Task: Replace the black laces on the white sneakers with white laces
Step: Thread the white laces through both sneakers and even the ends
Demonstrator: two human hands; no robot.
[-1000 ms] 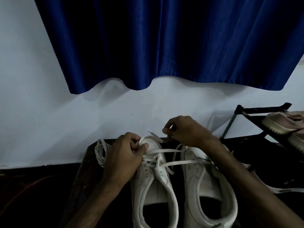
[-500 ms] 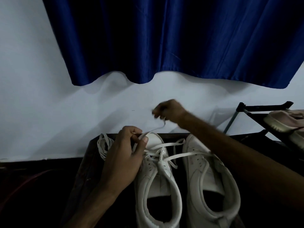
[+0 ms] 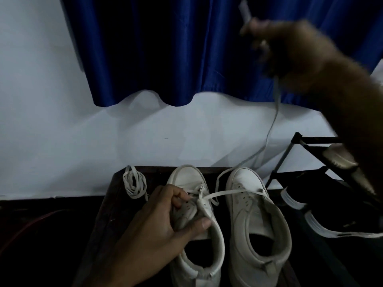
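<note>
- The left hand (image 3: 163,222) is clamping the left sneaker (image 3: 186,177) at its throat. The fingers (image 3: 180,193) are curling over the eyelet row and the thumb is pressing the tongue from the near side.
- The right hand (image 3: 290,50) is hanging high above the far right of the worktop (image 3: 107,204), in front of the blue curtain (image 3: 165,48). It is blurred, but it is pinching the white lace (image 3: 274,112), and the lace tip is poking up out of the top of the grip.
- Here is the line that matters. From that raised hand the lace is running steeply down and to the left, then curving past the toe of the right sneaker (image 3: 246,179). From there it is crossing flat over to the front eyelets of the left sneaker, just beside the left fingers.
- So the long run of lace is lying up and away to the right of the eyelet, and the right hand is the one at its free end. The left hand is the nearer one to the eyelets.
- My read is that the slack is being drawn through a low eyelet. The next threading will need the tip brought back down and left, towards the held sneaker.
- Both sneakers are sitting side by side, toes to the far edge, and no black lace is showing on either.
- A coiled lace (image 3: 134,183) is waiting at the far left corner, apart from both hands.
</note>
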